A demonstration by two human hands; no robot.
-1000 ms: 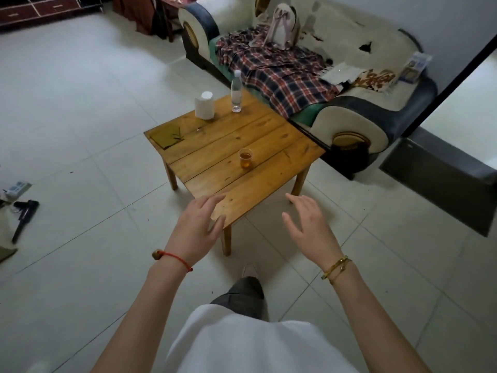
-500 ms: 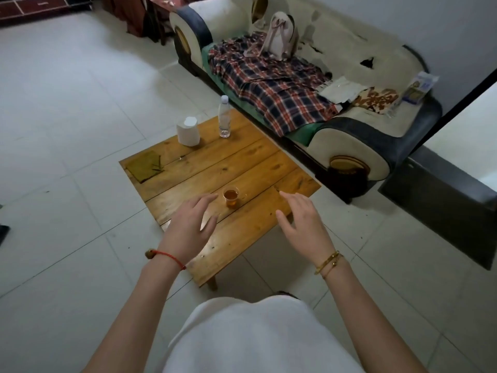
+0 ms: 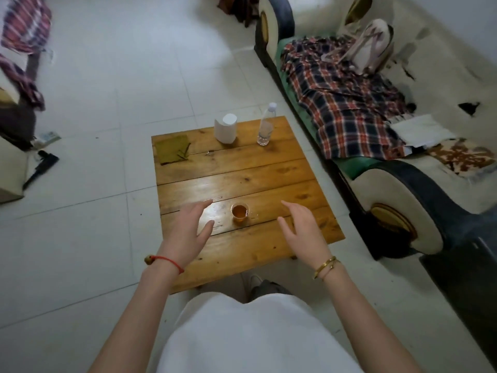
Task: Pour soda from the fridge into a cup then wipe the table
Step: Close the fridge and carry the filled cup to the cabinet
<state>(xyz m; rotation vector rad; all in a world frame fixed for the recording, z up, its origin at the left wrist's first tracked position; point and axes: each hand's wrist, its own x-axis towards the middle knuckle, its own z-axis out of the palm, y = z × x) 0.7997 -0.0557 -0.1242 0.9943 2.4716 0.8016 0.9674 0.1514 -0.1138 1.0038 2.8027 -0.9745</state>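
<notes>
A small clear cup (image 3: 240, 212) holding amber liquid stands near the front of the low wooden table (image 3: 269, 168). My left hand (image 3: 188, 232) hovers open to the left of the cup, fingers spread, holding nothing. My right hand (image 3: 302, 228) hovers open to the cup's right, also empty. An olive-green cloth (image 3: 172, 149) lies folded at the table's far left corner. At the far edge a white roll of tissue (image 3: 226, 127) stands beside a clear plastic bottle with a white cap (image 3: 265, 125).
A sofa (image 3: 403, 200) with a plaid cloth (image 3: 347, 103) and a pale bag (image 3: 368, 47) runs along the table's right side. A black object (image 3: 40, 168) lies on the tiled floor at left, near more furniture. A dark panel (image 3: 462, 278) stands front right.
I have come right up to the table and now look down on it squarely. Both hands, still open and empty, have moved over the tabletop to either side of the cup.
</notes>
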